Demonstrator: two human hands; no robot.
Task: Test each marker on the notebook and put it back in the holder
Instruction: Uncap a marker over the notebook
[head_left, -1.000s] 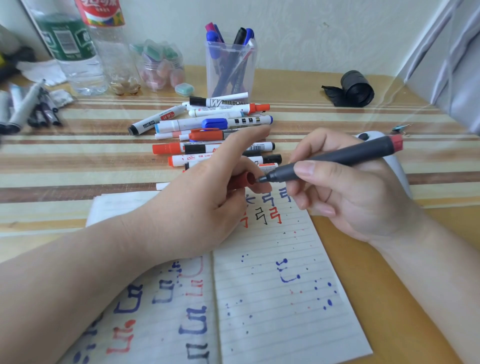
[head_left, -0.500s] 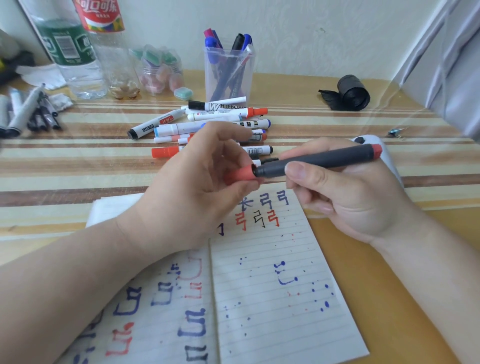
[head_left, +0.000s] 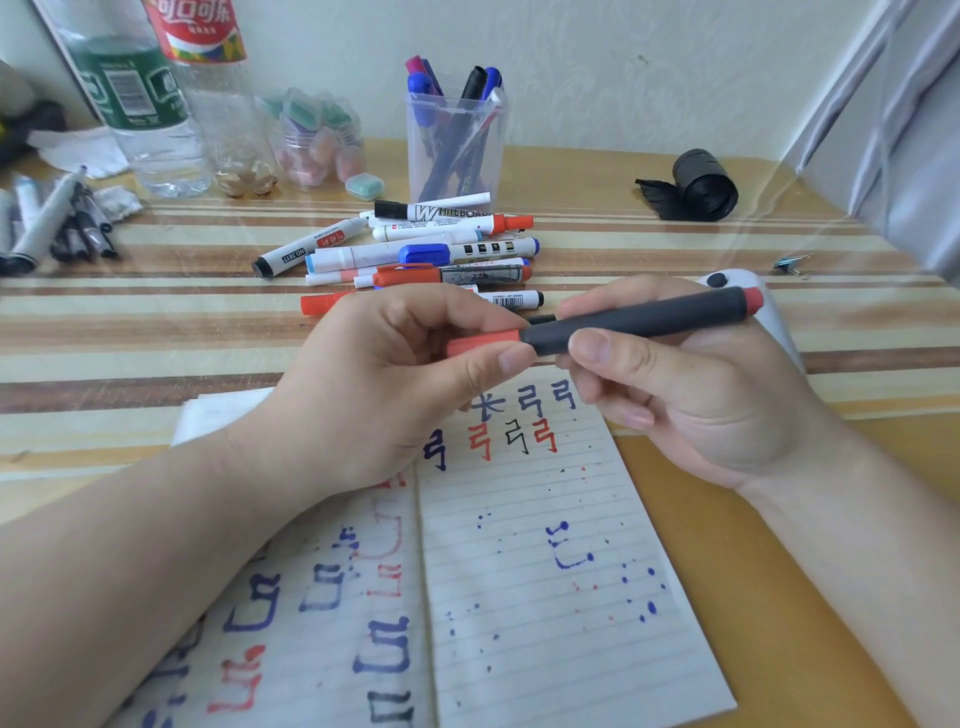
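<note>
My right hand (head_left: 680, 384) grips a dark grey marker (head_left: 644, 319) with a red end, held level above the notebook. My left hand (head_left: 395, 379) pinches its red cap (head_left: 483, 342), which sits on the marker's tip. The open lined notebook (head_left: 545, 571) lies below, covered in red, blue and black test marks. A clear plastic holder (head_left: 454, 150) with several markers stands at the back centre. A pile of loose markers (head_left: 415, 254) lies between the holder and my hands.
Two plastic bottles (head_left: 156, 104) and a bag of small erasers (head_left: 317, 140) stand at the back left. More pens (head_left: 57, 228) lie at the left edge. A black roll (head_left: 701, 187) sits at the back right, a white object (head_left: 727, 280) behind my right hand.
The cap was apart from the marker's tip; my left hand has pushed it onto the tip. Both hands rose slightly above the notebook.
</note>
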